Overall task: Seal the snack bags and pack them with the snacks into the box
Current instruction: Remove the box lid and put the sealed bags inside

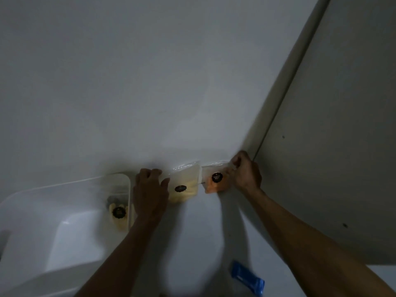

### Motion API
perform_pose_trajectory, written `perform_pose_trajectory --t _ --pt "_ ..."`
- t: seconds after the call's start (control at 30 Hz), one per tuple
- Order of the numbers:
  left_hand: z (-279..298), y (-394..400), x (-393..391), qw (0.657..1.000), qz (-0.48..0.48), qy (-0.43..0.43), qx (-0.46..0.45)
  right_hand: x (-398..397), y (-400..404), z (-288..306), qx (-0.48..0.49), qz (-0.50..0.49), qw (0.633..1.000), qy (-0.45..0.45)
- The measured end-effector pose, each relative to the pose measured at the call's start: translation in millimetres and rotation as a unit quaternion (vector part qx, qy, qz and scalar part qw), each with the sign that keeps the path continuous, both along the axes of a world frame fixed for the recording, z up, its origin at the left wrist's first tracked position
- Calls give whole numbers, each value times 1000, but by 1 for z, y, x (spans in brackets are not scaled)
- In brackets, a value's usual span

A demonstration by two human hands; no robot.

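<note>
The right hand (pixel 246 173) pinches the top right corner of a clear snack bag with orange contents (pixel 215 179) at the far edge of the white tabletop (pixel 192 232). The left hand (pixel 150 189), fingers curled and holding nothing, rests just beside a clear bag of pale yellow snacks (pixel 185 185). Left of it, a translucent white plastic box (pixel 53 189) holds another yellow snack bag (pixel 119 213). A blue wrapped snack (pixel 246 277) lies at the near edge.
</note>
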State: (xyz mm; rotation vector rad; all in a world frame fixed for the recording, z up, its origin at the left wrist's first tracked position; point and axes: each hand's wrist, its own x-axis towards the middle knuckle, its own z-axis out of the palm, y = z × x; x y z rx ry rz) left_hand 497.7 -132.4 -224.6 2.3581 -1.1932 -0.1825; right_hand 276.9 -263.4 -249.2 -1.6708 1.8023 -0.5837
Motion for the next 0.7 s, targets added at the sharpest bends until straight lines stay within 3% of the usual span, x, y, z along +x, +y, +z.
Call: perform_pose_trajectory --t 0.53,0.7 --pt "-15 -5 3 999 9 37 -33 13 1 -33 38 -102 985 -136" --pt "-14 -3 1 999 3 21 -36 12 6 -34 35 -68 985 -154"
